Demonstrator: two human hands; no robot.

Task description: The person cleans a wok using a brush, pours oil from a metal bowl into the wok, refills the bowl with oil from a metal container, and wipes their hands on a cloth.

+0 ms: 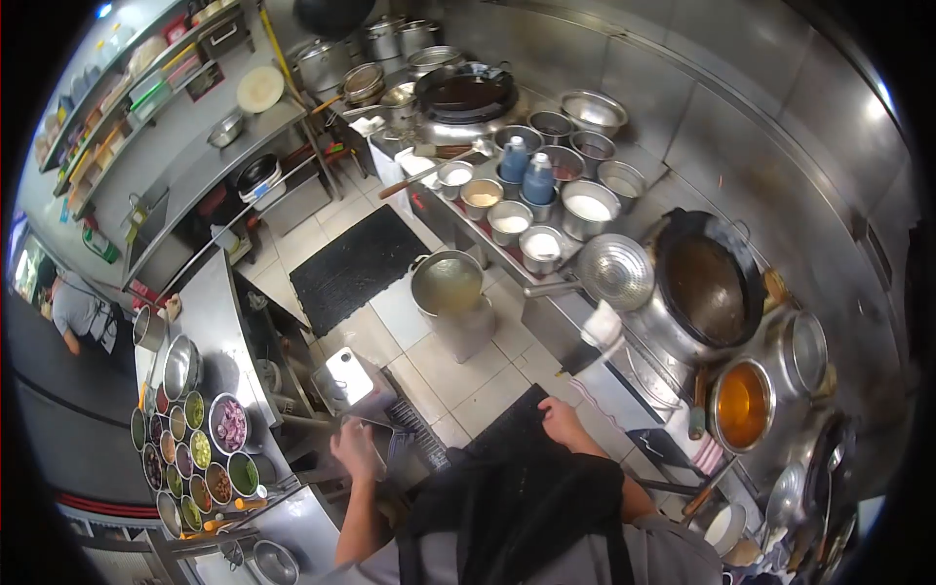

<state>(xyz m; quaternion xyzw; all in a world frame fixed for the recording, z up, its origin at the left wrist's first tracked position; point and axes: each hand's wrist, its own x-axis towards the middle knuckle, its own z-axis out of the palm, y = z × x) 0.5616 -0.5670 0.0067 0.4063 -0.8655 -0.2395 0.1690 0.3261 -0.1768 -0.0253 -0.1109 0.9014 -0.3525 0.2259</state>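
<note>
My left hand (356,448) is low at the edge of the left counter, beside a metal-edged opening (400,450) below counter height. Blur smears its fingers, so whether it grips the edge is unclear. My right hand (561,421) hangs in front of me over a black floor mat (512,419), its fingers curled in with nothing visible in them. It is apart from the stove side. A white-topped box (351,378) stands just beyond my left hand.
A large pot (447,283) of cloudy liquid stands in the aisle ahead. To the right are a wok (707,283), a perforated ladle (616,271) and a bowl of orange liquid (743,405). Cut-ingredient containers (200,448) crowd the left counter. Another person (88,312) is at far left.
</note>
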